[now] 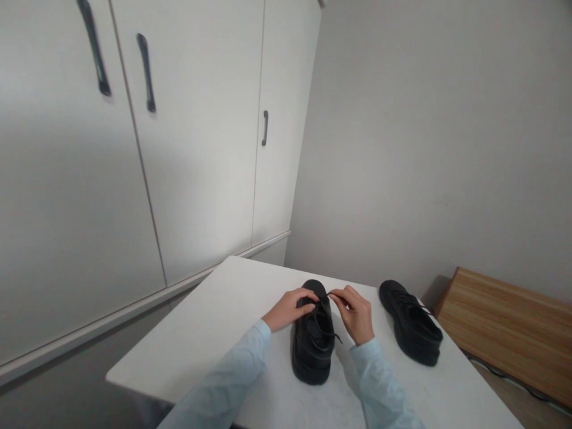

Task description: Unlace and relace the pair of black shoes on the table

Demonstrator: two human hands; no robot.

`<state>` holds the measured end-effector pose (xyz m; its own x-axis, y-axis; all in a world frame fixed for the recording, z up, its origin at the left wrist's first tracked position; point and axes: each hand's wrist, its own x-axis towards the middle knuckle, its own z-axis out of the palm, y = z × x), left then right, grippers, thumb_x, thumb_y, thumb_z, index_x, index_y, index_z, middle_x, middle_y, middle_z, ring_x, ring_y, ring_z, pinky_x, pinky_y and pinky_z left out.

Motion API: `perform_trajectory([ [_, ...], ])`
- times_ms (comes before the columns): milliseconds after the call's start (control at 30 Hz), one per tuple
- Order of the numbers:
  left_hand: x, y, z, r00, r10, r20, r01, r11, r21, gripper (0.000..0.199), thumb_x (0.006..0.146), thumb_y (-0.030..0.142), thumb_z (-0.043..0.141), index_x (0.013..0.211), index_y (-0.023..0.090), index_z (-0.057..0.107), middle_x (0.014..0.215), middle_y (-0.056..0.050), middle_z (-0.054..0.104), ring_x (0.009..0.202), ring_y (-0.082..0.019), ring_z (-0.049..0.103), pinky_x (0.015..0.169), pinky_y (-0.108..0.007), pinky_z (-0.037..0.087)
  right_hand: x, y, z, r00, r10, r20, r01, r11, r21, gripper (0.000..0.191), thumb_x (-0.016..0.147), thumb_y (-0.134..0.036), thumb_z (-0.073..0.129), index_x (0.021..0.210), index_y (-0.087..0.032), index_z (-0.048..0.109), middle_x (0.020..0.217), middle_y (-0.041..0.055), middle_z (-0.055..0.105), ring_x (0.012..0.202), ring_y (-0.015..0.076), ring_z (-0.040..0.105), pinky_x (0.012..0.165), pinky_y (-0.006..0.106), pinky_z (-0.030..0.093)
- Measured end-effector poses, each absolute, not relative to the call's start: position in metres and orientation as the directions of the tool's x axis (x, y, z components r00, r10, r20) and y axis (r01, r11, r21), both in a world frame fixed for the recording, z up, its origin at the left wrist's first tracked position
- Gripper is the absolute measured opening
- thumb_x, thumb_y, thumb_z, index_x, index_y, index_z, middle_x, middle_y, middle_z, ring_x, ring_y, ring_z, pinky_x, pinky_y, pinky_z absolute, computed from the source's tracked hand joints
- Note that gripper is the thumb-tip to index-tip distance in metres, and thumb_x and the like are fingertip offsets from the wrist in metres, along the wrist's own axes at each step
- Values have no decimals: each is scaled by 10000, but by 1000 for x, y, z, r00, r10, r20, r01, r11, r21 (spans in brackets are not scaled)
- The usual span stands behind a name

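A black lace-up shoe [313, 351] stands on the white table [201, 333], its toe pointing away from me. My left hand [290, 308] lies at the left side of its lacing, fingers closed on the front part of the shoe near the laces. To the right of the shoe, my right hand [356, 313] pinches a black shoelace [329, 293] between thumb and fingertips and holds it out from the lacing. Another loose lace end hangs over the shoe's right side, near its opening.
A second black shoe [413, 330] stands at the table's right edge. Beyond it is a wooden surface [513, 328] with a dark cable along its lower edge. White cabinets [201, 149] with dark handles stand at the left, a grey wall [424, 149] behind.
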<state>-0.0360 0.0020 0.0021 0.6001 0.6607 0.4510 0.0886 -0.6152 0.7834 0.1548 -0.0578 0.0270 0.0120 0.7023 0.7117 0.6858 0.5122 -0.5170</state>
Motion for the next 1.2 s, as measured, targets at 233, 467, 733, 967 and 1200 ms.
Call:
perform_trajectory([
  [233, -36, 2, 3, 607, 660, 444, 91, -612, 786, 288, 827, 381, 557, 1019, 186, 646, 1116, -74, 639, 1080, -207, 550, 1000, -330, 351, 178, -46, 22, 80, 719, 691, 811, 357, -464, 226, 819, -393, 539, 807, -207, 667, 729, 44, 596, 626, 169, 518, 616, 301, 425],
  [467, -35, 3, 4, 548, 673, 497, 72, -629, 774, 288, 828, 409, 553, 951, 165, 644, 1013, -83, 647, 987, -192, 573, 921, -308, 402, 177, -45, 17, -58, 848, 528, 630, 441, -639, 266, 790, -394, 574, 987, -232, 652, 1021, 69, 647, 966, 234, 582, 820, 377, 461],
  [733, -34, 4, 4, 515, 682, 519, 221, -690, 689, 282, 785, 451, 593, 809, 180, 667, 856, -54, 625, 911, -203, 531, 860, -318, 384, 173, -49, 10, -235, 911, 340, 494, 413, -765, 566, 629, -368, 734, 1164, -247, 590, 1216, 89, 597, 1143, 260, 527, 963, 441, 405],
  [967, -33, 1, 5, 545, 707, 451, 226, -641, 733, 287, 771, 449, 605, 825, 176, 672, 807, -38, 610, 863, -191, 533, 807, -290, 387, 172, -51, 8, -217, 931, 293, 500, 364, -786, 578, 642, -328, 719, 1194, -257, 567, 1273, 101, 551, 1174, 275, 499, 895, 433, 458],
  [1200, -29, 2, -4, 521, 734, 436, 183, -595, 783, 266, 802, 401, 568, 826, 147, 643, 783, -28, 596, 762, -156, 529, 719, -254, 394, 169, -51, 9, -233, 924, 303, 534, 382, -754, 545, 667, -303, 698, 1192, -248, 559, 1249, 102, 559, 1157, 270, 505, 883, 421, 465],
])
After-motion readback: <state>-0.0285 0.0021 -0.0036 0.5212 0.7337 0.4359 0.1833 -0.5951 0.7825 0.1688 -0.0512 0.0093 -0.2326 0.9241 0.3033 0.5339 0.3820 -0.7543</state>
